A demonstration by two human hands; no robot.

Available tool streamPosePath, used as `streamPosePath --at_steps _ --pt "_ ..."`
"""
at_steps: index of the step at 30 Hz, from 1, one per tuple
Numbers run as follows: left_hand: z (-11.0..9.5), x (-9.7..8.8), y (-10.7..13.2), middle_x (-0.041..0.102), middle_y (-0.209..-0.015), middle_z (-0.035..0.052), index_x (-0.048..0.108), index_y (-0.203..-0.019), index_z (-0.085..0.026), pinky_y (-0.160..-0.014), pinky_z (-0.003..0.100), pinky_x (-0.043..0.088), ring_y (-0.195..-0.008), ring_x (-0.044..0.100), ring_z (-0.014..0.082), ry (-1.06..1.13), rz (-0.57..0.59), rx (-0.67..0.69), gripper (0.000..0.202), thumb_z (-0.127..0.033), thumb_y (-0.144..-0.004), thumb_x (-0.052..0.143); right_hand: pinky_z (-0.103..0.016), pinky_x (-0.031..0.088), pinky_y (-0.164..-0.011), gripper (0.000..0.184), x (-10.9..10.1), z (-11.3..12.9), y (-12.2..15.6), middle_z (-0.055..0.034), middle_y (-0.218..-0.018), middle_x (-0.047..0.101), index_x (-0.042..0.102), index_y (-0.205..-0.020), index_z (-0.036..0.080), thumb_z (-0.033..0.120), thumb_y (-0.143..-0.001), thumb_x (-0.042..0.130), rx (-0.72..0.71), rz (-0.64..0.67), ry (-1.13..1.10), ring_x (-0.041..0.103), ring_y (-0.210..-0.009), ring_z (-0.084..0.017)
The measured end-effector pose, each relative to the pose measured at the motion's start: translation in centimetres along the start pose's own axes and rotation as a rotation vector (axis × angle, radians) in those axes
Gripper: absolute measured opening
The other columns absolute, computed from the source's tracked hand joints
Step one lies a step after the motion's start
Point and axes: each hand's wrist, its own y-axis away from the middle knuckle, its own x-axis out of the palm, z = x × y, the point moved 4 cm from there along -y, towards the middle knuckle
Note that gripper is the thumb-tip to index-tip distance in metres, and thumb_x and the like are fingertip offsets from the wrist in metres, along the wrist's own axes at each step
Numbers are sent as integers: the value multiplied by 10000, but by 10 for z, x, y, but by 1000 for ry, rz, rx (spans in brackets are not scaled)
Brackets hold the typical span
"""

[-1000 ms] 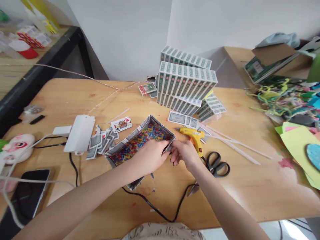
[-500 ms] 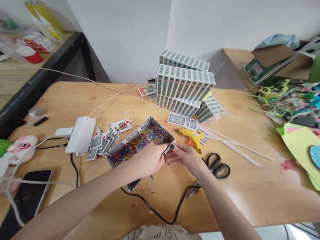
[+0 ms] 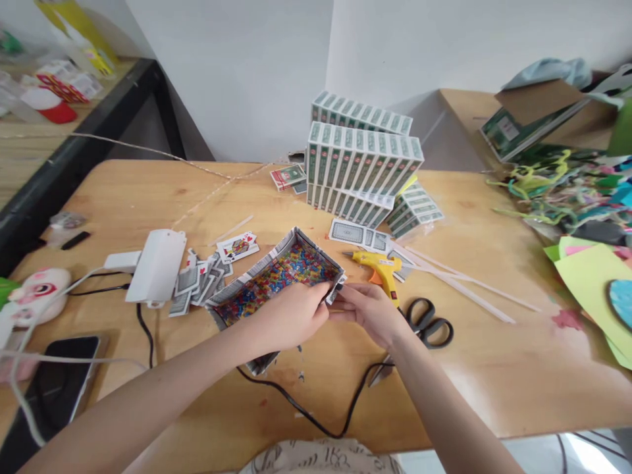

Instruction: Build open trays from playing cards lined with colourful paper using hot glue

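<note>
A shallow box with card-covered walls [image 3: 257,271] lies in front of me, its inside lined with a multicoloured speckled pattern. My left hand [image 3: 299,313] reaches across the box and is closed on its right wall, thumb on the inner side. At the outside of that same wall is my right hand [image 3: 368,309], its fingers pressed against the wall near a small card flap. A yellow glue gun [image 3: 382,266] lies just beyond my right hand. Black-handled scissors [image 3: 427,326] rest to its right, the blades partly hidden by my forearm.
Stacked card packs [image 3: 363,158] stand at the back. Loose playing cards [image 3: 200,283] lie left of the box, near a white power adapter [image 3: 157,266]. Clear glue sticks [image 3: 459,280] lie to the right. A black cable [image 3: 296,408] loops in front; a phone [image 3: 59,375] lies at left.
The right fingers have curled in closer against the box's right wall. The left hand keeps its hold, and the view has shifted slightly.
</note>
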Motion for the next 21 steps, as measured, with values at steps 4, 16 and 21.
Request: streamPosePath --at_steps 4,16,21 --pt "-1 1 0 701 -787 81 573 -1038 -203 -554 272 359 -702 669 238 -38 6 18 274 -221 -867 360 -241 575 -585 129 4 9 0 -68 -687 732 698 -702 127 202 -759 610 80 -82 89 697 -624 -166" --pt "0 -4 -1 643 -665 39 580 -857 -184 -513 242 307 -534 556 149 25 -7 33 193 -209 -835 390 -157 475 -372 195 6 19 -3 -102 -627 722 651 -638 91 142 -766 513 163 -192 326 669 -482 -140" --pt "0 -5 -1 639 -672 30 562 -804 -188 -520 234 308 -546 545 138 38 -35 38 143 -198 -803 419 -158 427 -313 183 5 17 -8 -73 -516 682 615 -582 109 137 -735 517 150 -223 344 594 -359 -115"
